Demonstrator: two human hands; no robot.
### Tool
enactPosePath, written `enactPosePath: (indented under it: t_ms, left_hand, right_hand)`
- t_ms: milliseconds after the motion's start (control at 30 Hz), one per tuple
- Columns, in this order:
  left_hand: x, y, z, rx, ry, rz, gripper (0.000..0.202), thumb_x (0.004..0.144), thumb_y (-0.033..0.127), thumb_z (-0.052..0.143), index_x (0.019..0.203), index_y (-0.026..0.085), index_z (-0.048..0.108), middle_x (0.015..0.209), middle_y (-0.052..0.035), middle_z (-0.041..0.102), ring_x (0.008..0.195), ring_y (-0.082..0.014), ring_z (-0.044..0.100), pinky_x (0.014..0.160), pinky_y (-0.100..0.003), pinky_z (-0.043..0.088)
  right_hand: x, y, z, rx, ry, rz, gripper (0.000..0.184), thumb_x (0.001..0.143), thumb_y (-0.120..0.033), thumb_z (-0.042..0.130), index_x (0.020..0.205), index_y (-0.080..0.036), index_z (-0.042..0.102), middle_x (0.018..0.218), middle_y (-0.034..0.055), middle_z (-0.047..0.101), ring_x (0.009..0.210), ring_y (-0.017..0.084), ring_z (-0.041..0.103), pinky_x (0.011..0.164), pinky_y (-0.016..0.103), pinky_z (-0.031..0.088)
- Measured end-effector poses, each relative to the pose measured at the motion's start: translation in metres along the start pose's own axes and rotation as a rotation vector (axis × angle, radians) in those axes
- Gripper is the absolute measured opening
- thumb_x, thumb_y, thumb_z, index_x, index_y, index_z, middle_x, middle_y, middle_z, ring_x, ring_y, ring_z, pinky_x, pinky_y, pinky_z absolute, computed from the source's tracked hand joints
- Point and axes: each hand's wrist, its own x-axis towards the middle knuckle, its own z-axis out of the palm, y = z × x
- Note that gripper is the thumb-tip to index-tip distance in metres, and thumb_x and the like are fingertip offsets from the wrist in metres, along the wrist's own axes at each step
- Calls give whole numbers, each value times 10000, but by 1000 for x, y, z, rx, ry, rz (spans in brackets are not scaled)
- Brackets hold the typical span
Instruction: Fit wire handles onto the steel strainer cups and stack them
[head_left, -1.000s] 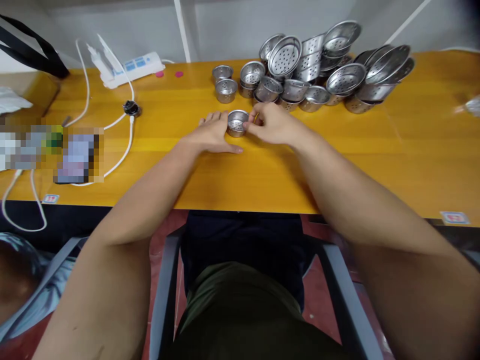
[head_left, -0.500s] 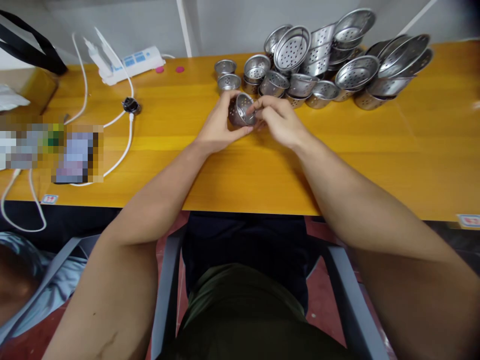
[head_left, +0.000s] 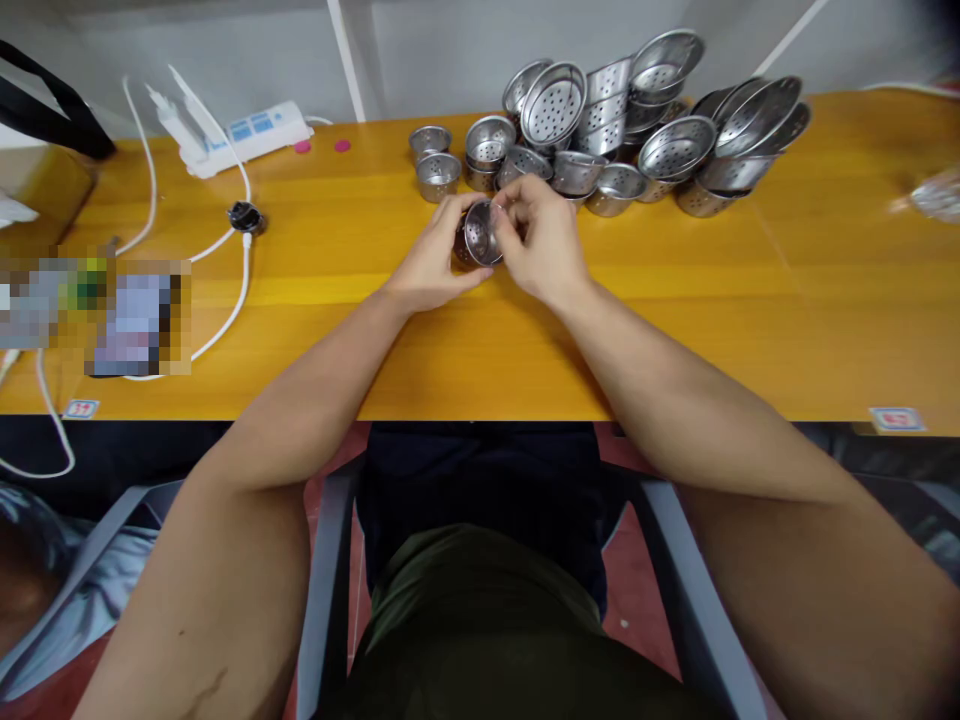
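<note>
A small perforated metal strainer basket [head_left: 480, 234] is held just over the wooden table, tilted with its mouth toward the right. My left hand [head_left: 431, 262] wraps round its side, fingers behind and thumb below. At the right of the rim, my right hand [head_left: 541, 240] pinches with thumb and index finger; whether a small part sits between those fingertips is hidden. Two more small strainer baskets [head_left: 438, 177] stand behind my left hand. A cluster of stacked strainer baskets [head_left: 553, 104] rises beyond my right hand, some wide-rimmed and leaning.
On the left lie a white power strip [head_left: 247, 140], a black plug [head_left: 246, 217] with white cables, and a blurred-out phone [head_left: 131, 325]. A crumpled clear plastic piece [head_left: 939, 196] rests at the far right. Part of another person [head_left: 45, 570] shows at lower left.
My right hand has drawn its index finger back from inside the basket's mouth to a pinch at the rim. The whole view has shifted slightly; my left hand keeps its hold.
</note>
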Motion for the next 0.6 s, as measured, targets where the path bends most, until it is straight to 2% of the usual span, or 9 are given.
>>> enactPosePath:
  t_ms: [133,267,367,500,600]
  left_hand:
    - [1,-6,-2,-8,-18,9,950,990,586,995,1772,314,529,1791,-165,591,1729,-481,556,1481,-667,457]
    - [-1,-11,0,-38,-10,38,914,1027,590,950,1777,291,520,1780,-186,586,1716,-466,573,1492,-614,451]
    - [-1,-11,2,-51,3,33,912,1033,607,943,1784,314,516,1785,-173,579,1718,-462,573,1476,-607,475]
    - [2,-8,0,-16,-16,5,963,1018,664,968,1808,349,516,1797,-154,581,1749,-477,536,1494,-642,454]
    - [2,-11,0,-11,-27,22,989,1016,688,965,1818,333,508,1822,-164,572,1775,-484,507,1519,-644,422]
  right_hand:
    - [0,-3,-8,-1,-32,-6,632,1151,-878,713,1476,-335,735,978,102,707,999,413,741,1014,565,676]
    - [-2,-9,-13,-9,-44,8,574,1163,-842,702,1435,-339,751,1036,121,742,1039,424,757,1036,572,676]
    - [-2,-10,-12,-11,-24,13,531,1191,-821,665,1410,-345,750,1054,115,756,1024,411,762,1037,573,677]
    - [1,-6,-10,0,-52,15,571,1172,-862,672,1446,-364,733,1046,99,756,993,396,756,946,552,685]
    - [3,-1,-10,19,-57,10,584,1142,-880,711,1406,-361,742,990,87,741,925,377,741,858,526,671]
